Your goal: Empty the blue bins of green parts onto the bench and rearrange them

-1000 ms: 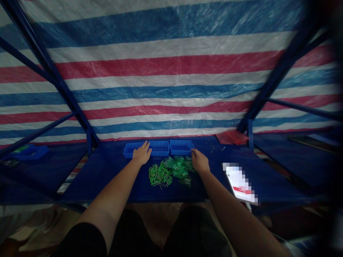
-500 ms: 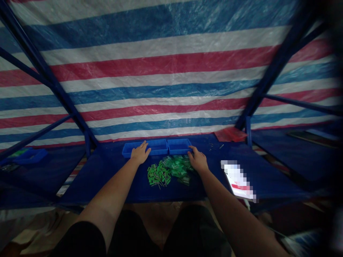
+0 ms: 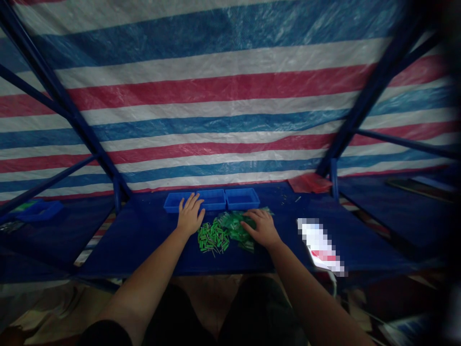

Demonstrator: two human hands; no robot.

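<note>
My left hand (image 3: pixel 190 215) has its fingers spread, reaching over the front edge of the blue trays; nothing is in it. Three shallow blue trays stand in a row: a left tray (image 3: pixel 172 203), a middle tray (image 3: pixel 212 199) and a right tray (image 3: pixel 242 198). My right hand (image 3: pixel 262 227) lies with fingers stretched over a crumpled green plastic bag (image 3: pixel 234 226), touching it or just above it. Left of the bag is a loose pile of small green cylinders with thin metal leads (image 3: pixel 212 238), which look like capacitors.
A lit, pixelated phone-like screen (image 3: pixel 320 247) with a white cable (image 3: pixel 334 283) lies at the right. A red plastic sheet (image 3: pixel 309 183) is at the back right, near small scraps (image 3: pixel 298 198). Blue metal posts (image 3: pixel 333 178) flank the table; striped tarpaulin (image 3: pixel 230 105) hangs behind.
My right hand has come down and left from the right tray's corner onto the green bag. My left hand has shifted slightly, its fingers now wider apart.
</note>
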